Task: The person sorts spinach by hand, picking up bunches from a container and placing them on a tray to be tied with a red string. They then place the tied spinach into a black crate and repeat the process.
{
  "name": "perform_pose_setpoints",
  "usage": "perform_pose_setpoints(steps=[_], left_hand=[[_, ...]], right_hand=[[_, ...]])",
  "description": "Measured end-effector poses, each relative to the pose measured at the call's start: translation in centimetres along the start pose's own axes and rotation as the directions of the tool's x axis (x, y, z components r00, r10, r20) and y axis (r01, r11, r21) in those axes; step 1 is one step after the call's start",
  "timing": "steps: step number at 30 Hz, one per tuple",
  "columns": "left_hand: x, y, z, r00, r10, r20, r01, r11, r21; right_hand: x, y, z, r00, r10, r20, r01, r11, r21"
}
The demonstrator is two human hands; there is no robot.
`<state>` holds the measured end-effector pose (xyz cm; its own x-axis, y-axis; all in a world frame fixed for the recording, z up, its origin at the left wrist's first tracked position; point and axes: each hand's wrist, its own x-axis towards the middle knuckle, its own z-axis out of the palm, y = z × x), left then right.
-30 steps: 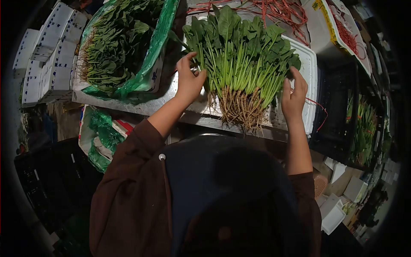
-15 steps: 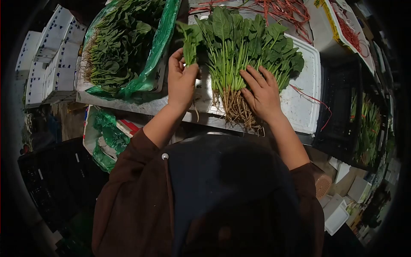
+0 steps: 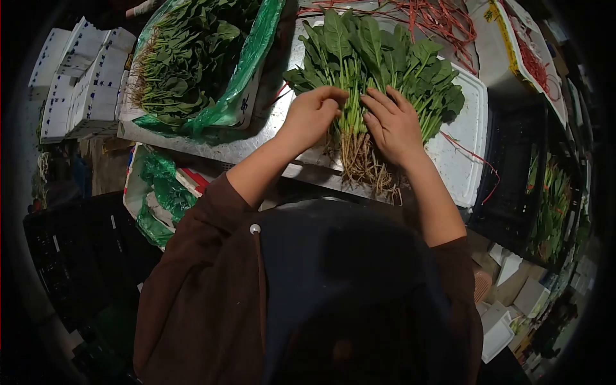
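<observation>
A bunch of leafy greens that looks like spinach (image 3: pixel 351 119) lies on the work surface, leaves away from me and brown roots towards me. My left hand (image 3: pixel 312 117) is at the bunch's left side, its fingers curled in on the spinach stems; the fingertips are partly hidden. On the right side of the bunch, my right hand (image 3: pixel 396 128) lies over the stems with its fingers stretched and slightly apart. Under the bunch's right part is a white foam lid (image 3: pixel 471 154).
A box lined with green plastic (image 3: pixel 237 96) holds more greens at the left. Red ties (image 3: pixel 443 25) lie behind the bunch. White foam boxes (image 3: pixel 96 96) are stacked far left; a black crate (image 3: pixel 510 173) stands at the right. Below the table's edge is another box with green plastic (image 3: pixel 157 186).
My left hand has moved right, from beside the bunch to its stems, bringing the separate spinach plant it held. My right hand has stayed on the bunch.
</observation>
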<state>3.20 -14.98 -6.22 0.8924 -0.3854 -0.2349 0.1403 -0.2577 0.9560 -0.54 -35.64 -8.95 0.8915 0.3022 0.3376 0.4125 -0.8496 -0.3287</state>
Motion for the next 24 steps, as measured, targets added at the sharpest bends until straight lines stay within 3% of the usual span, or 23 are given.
perform_pose_setpoints(steps=[2, 3, 4, 6, 7, 8, 10, 12, 14, 15, 18, 19, 21, 24], left_hand=[[0.8, -2.8, -2.3, 0.96, 0.139, -0.244, -0.011, 0.888, 0.46], [1.5, -5.3, -3.4, 0.905, 0.3, -0.3, -0.037, 0.76, 0.649], [2.5, -7.9, -4.1, 0.905, 0.298, -0.304, -0.033, 0.76, 0.649], [3.8, -11.6, -4.9, 0.788, 0.463, -0.406, 0.006, 0.654, 0.757], [3.6, -10.4, -4.7, 0.833, 0.336, -0.439, 0.128, 0.655, 0.745], [3.8, -10.1, -4.8, 0.833, 0.334, -0.44, 0.129, 0.657, 0.743], [4.4, -9.9, -5.3, 0.885, 0.168, -0.435, 0.224, 0.663, 0.714], [4.3, -10.1, -6.1, 0.91, 0.152, -0.385, 0.203, 0.647, 0.735], [4.2, -10.6, -6.6, 0.935, 0.133, -0.329, 0.178, 0.627, 0.758], [4.2, -10.9, -6.7, 0.934, 0.144, -0.326, 0.127, 0.719, 0.683], [4.0, -10.9, -6.7, 0.932, 0.127, -0.339, 0.066, 0.861, 0.505], [4.0, -10.8, -6.8, 0.932, 0.099, -0.349, 0.056, 0.911, 0.409], [3.8, -10.8, -7.0, 0.947, 0.059, -0.316, 0.087, 0.898, 0.431], [3.1, -11.0, -7.6, 0.957, -0.025, -0.29, 0.164, 0.869, 0.466]], right_hand=[[0.0, -0.2, 0.0, 0.999, 0.044, -0.011, -0.044, 0.999, -0.013], [0.0, -0.2, -0.1, 0.999, 0.052, -0.008, -0.052, 0.999, 0.008], [0.1, -0.2, -0.2, 0.999, 0.049, -0.006, -0.049, 0.999, 0.01], [0.1, -0.1, -0.4, 0.999, 0.034, -0.003, -0.034, 0.999, 0.029], [0.3, -0.2, -0.7, 0.999, 0.032, 0.0, -0.032, 0.999, 0.028], [0.4, -0.2, -1.1, 1.0, 0.028, -0.014, -0.026, 0.997, 0.073], [0.6, -0.3, -2.0, 0.999, 0.022, -0.026, -0.019, 0.993, 0.119], [0.5, 0.5, -3.3, 0.968, 0.067, -0.243, -0.04, 0.992, 0.117], [-0.5, 3.5, -3.9, 0.938, 0.193, -0.289, -0.162, 0.978, 0.128], [-1.5, 5.4, -3.9, 0.912, 0.291, -0.29, -0.25, 0.953, 0.171], [-5.8, 11.8, -2.9, 0.853, 0.501, -0.148, -0.521, 0.836, -0.17], [-6.9, 12.5, -2.8, 0.854, 0.498, -0.148, -0.518, 0.838, -0.171], [-9.0, 12.8, -2.6, 0.771, 0.637, -0.004, -0.609, 0.735, -0.299], [-10.7, 13.3, -2.4, 0.793, 0.609, -0.037, -0.581, 0.735, -0.349]])
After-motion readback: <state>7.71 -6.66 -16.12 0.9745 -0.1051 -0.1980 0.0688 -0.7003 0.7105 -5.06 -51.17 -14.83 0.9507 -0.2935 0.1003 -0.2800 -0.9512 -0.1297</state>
